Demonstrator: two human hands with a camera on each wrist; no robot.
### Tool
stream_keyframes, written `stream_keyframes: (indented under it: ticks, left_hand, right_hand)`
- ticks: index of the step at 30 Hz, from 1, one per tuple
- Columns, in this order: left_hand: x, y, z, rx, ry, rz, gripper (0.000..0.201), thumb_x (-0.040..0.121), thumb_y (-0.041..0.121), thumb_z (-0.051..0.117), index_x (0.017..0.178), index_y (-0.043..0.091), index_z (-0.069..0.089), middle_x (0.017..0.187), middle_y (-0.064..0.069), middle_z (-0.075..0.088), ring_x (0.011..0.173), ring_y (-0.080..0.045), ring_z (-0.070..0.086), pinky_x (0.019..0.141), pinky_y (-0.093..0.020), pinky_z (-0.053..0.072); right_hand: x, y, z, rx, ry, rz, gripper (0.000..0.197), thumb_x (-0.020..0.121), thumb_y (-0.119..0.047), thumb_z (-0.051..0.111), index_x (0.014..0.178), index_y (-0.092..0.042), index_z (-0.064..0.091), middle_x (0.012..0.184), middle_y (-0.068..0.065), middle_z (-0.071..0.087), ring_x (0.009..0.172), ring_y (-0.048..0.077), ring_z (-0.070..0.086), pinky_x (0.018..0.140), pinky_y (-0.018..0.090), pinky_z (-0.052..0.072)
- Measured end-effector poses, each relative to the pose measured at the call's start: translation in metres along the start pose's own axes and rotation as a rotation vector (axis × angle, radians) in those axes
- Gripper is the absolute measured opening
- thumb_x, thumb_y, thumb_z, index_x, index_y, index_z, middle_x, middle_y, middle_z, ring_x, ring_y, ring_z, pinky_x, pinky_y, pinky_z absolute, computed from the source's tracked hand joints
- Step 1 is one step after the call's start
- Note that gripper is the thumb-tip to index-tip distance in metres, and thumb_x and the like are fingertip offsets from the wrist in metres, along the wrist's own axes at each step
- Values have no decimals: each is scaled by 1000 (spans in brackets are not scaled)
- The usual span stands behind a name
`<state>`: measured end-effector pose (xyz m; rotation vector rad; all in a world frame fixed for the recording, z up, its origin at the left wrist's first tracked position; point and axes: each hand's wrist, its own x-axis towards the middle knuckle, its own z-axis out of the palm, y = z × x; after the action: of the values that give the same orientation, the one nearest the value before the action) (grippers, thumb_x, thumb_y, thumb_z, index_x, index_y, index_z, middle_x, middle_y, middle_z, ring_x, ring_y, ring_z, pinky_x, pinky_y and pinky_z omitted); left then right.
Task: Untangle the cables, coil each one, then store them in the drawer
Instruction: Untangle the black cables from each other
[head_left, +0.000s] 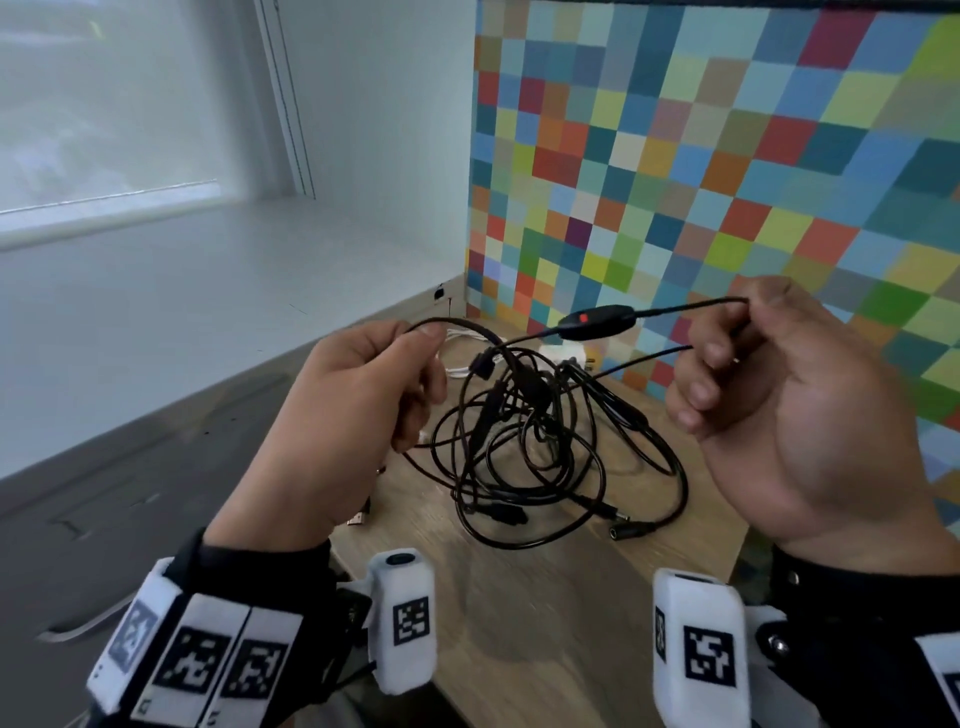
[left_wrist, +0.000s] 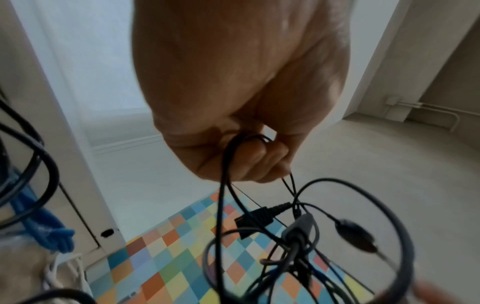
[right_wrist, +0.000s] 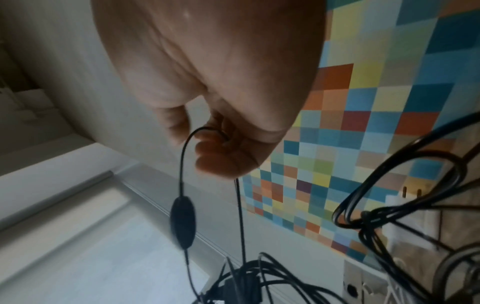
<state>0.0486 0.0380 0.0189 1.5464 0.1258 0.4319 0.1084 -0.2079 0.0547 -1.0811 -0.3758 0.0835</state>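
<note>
A tangle of black cables (head_left: 540, 447) lies on the wooden tabletop (head_left: 519, 623), partly lifted. My left hand (head_left: 363, 395) pinches a black cable loop (left_wrist: 233, 164) at the left of the tangle. My right hand (head_left: 769, 384) pinches a thin black cable (right_wrist: 182, 164) that carries an oval inline switch (head_left: 597, 322) with a red button; the switch (right_wrist: 183, 222) hangs in the air between both hands. A white cable with a white charger plug (head_left: 566, 356) lies behind the tangle. No drawer front is plainly identifiable.
A multicoloured checkered panel (head_left: 727, 156) stands at the back and right of the table. A white windowsill (head_left: 182, 312) and window lie to the left. A small connector (head_left: 358, 517) rests at the table's left edge. Blue rope (left_wrist: 46, 230) shows in the left wrist view.
</note>
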Motion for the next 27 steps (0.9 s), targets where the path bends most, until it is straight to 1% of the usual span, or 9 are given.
stream_keyframes:
  ticks: [5,8,10,12,15,17,19,23,27]
  left_hand:
    - [0,5,0,-93,86,26,29,101,11,50,72,13,57,55,-4,41,45,-16,30,44,-24,23]
    - [1,6,-1,-114,114,40,33,101,11,50,71,19,61,54,-1,39,44,-14,25,41,-21,20]
    - [1,6,-1,-103,122,60,34,102,13,52,70,20,63,53,-1,41,43,-13,26,42,-24,18]
    - [1,6,1,-100,123,70,35,102,14,53,70,20,64,52,-2,42,42,-13,28,43,-25,19]
    - [0,5,-1,-97,103,77,28,98,13,57,71,18,65,49,-1,41,42,-13,28,43,-21,21]
    - [-2,5,-4,-135,4,75,10,83,19,68,76,14,63,47,1,37,42,-12,26,42,-20,20]
    - [-5,5,-6,-127,-168,56,17,72,30,74,77,17,65,48,5,33,42,-11,22,42,-21,17]
    - [-10,6,-1,78,-220,102,29,83,40,83,75,16,69,48,8,36,45,-12,22,43,-19,21]
    - [-11,7,2,159,-181,176,33,91,45,73,75,16,73,61,-15,58,47,-12,36,46,-18,31]
  right_hand:
    - [-2,6,-5,-409,-21,-161,38,88,-4,73,71,-19,42,62,9,46,53,24,49,54,43,53]
    - [-4,9,-6,-747,-58,-204,32,82,-33,84,81,-18,55,65,16,45,55,40,49,56,62,55]
    - [-4,10,-4,-879,-80,-137,38,72,-54,85,89,-24,69,65,17,50,62,46,50,56,62,53]
    - [-5,12,-1,-932,-47,-133,27,74,-51,80,84,-27,76,70,17,63,65,42,58,56,56,55]
    - [-2,16,-5,-761,-9,-157,22,98,-25,65,79,-26,77,74,2,71,66,22,66,57,41,57]
    - [1,13,-6,-534,22,-107,38,106,-15,53,72,-21,70,67,0,62,61,23,63,54,41,53]
    - [3,10,-7,-356,62,-93,45,108,-11,44,65,-15,58,63,3,48,51,26,53,48,38,46]
    - [4,5,-8,-128,34,-62,46,106,-15,36,61,-16,47,65,2,42,51,26,51,49,36,44]
    - [1,8,1,-218,-105,-65,49,105,-17,43,59,-22,59,72,10,62,78,35,71,64,40,58]
